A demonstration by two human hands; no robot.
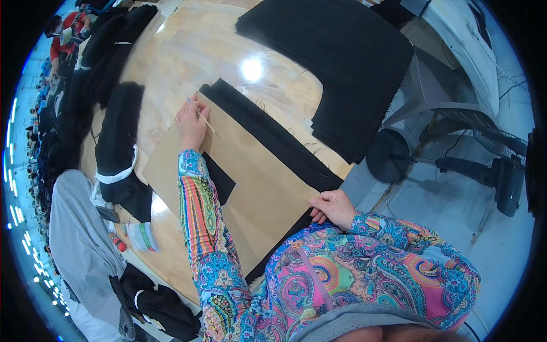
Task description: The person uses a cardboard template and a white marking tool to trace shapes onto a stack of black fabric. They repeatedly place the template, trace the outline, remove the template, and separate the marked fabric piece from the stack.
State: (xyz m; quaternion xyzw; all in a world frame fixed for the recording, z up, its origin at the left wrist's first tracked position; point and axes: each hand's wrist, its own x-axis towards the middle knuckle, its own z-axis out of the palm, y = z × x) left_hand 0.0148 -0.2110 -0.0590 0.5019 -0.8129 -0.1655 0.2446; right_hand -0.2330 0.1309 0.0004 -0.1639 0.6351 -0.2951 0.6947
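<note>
A large brown paper sheet (268,171) lies over black fabric (268,128), which shows as a strip along its far right side. My left hand (192,122) rests at the sheet's far corner, its fingers closed round a thin pale stick (208,122) with a bluish end. At the near right corner, my right hand (335,207) pinches the sheet's edge between thumb and fingers. Beside my left sleeve a black patch (219,178) shows amid the brown; whether it lies on the paper or shows through an opening, I cannot tell.
A broad stack of black cut fabric (342,68) covers the table's far right. Black bundles tied with white strips (119,131) line the left side, near a grey cloth (82,222) and a small packet (142,236). A black pedestal fan (473,165) stands right of the table.
</note>
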